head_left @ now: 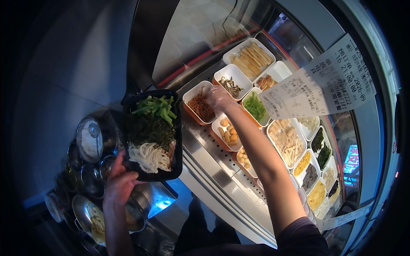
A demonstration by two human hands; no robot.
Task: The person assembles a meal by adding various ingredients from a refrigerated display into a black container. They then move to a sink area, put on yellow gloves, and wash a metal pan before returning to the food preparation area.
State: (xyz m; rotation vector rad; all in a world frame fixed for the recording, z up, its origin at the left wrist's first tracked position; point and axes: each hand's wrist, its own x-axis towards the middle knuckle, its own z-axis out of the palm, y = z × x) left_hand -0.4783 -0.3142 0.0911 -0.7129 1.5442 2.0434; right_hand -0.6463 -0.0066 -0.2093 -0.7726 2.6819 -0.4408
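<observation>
My left hand grips the near left corner of a deep black tray, thumb at its rim. In the tray lie cut green vegetable pieces, dark green shredded seaweed-like strands and pale white strips. My right hand, in a clear plastic glove, reaches down at a white-lined tub of thin reddish-brown strands. Its fingertips are hidden, so I cannot see whether they hold any strands. Beside that hand stands a tub of dark brown strips.
A glass-sided display counter holds several more tubs, among them yellow sticks, green slices, yellow balls and tan strips. Printed paper slips hang over its right side. Metal bowls stand at lower left.
</observation>
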